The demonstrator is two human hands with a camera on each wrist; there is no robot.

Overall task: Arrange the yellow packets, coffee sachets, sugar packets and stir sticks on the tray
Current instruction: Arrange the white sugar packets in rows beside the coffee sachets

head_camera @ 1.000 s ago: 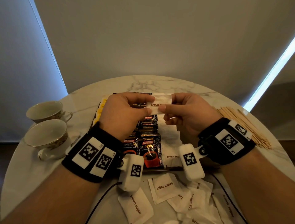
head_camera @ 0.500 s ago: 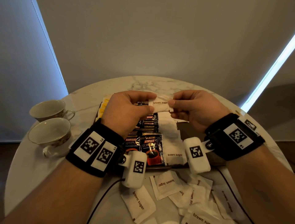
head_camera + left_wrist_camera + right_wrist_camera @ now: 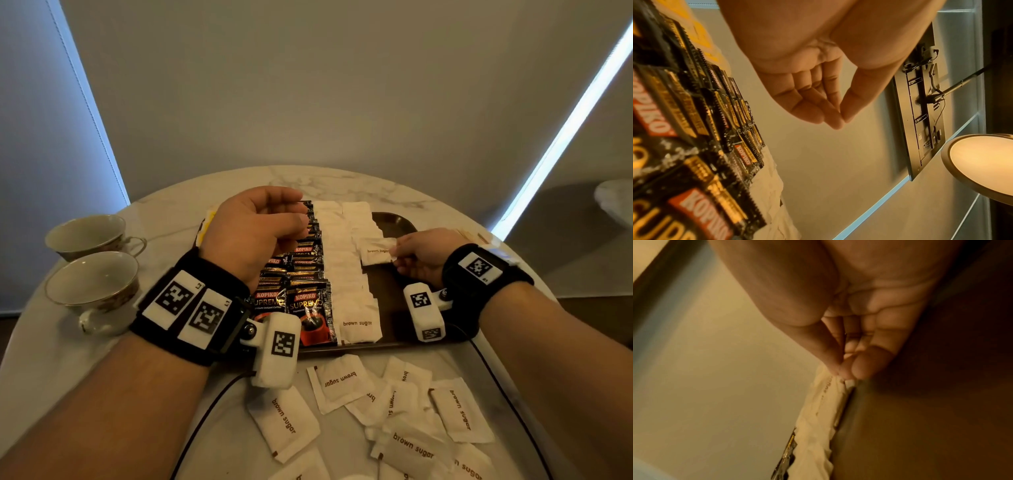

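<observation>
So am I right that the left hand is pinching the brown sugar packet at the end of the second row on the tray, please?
Not quite: it is the right hand that pinches the brown sugar packet at the end of the second row on the tray. The head view shows it; the left hand holds nothing.

Two teacups [image 3: 89, 289] stand on the marble table [image 3: 41, 349], left side

Glossy foil coffee sachets [image 3: 310, 308], matt crinkled paper sugar packets [image 3: 356, 301], smooth dark tray [image 3: 397, 222], polished marble table [image 3: 51, 359].
</observation>
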